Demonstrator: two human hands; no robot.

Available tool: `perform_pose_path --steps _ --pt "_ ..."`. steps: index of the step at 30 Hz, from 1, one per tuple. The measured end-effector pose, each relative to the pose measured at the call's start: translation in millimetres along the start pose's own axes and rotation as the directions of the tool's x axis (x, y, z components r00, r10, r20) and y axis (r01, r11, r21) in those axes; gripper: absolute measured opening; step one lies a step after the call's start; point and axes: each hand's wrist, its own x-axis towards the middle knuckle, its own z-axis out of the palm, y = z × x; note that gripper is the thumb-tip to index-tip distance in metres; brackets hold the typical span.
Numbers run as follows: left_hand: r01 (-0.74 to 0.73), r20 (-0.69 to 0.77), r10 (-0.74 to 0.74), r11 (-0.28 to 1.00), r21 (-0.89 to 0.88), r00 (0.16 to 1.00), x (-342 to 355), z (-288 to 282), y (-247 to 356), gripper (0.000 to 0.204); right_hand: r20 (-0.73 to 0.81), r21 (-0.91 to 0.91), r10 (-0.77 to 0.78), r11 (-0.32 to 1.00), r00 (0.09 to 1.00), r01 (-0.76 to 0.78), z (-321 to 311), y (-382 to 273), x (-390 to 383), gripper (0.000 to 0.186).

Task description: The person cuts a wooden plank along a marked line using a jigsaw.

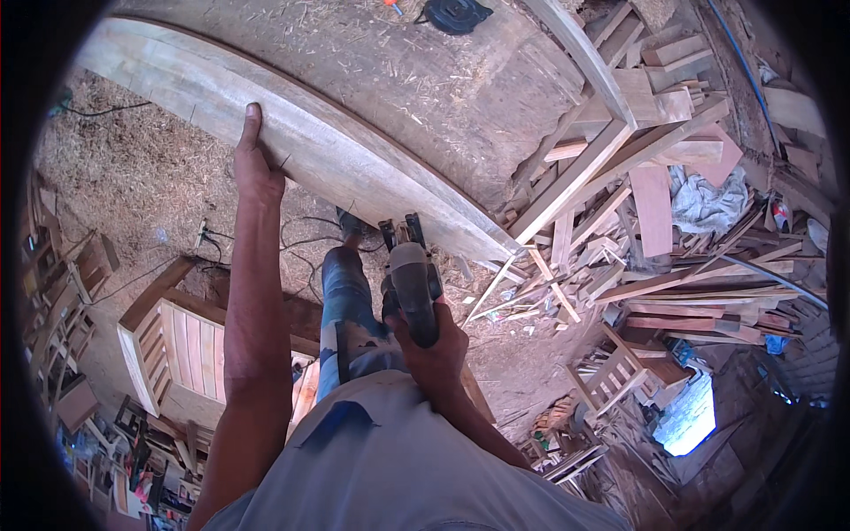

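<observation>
A long pale wooden board (328, 142) slants across in front of me, from the upper left down to the right. My left hand (257, 164) grips its near edge, thumb lying on the top face and the other fingers hidden beneath. In my right hand (438, 350) is a dark grey and black jigsaw (413, 279), held by its handle. The metal foot of the jigsaw (403, 228) is at the board's near edge, toward the right end; whether the blade is in the wood cannot be made out. Short dark lines mark the board along that edge.
A workbench top (460, 97) strewn with shavings lies beyond, with a black tape measure (454, 15). Offcuts and a wooden frame (584, 177) crowd the right. Black cable (305, 257) trails over the sawdust-covered floor near my leg. A slatted wooden piece (195, 350) stands at left.
</observation>
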Motion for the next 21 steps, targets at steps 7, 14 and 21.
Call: perform_pose_path --steps 7,14,21 --pt "0.006 0.014 -0.006 1.0 -0.03 1.0 8 -6 -3 0.076 -0.013 0.082 0.015 0.997 1.0 -0.013 4 -2 -3 0.058" --pt "-0.02 0.026 0.018 0.997 0.079 1.0 11 -12 -5 0.083 -0.153 0.032 -0.174 0.983 0.973 0.18 4 2 1 0.049" --pt "0.196 -0.045 -0.195 0.893 0.405 0.98 -7 -30 -31 0.095 -0.135 0.098 -0.208 0.97 0.969 0.222 -32 50 -21 0.053"
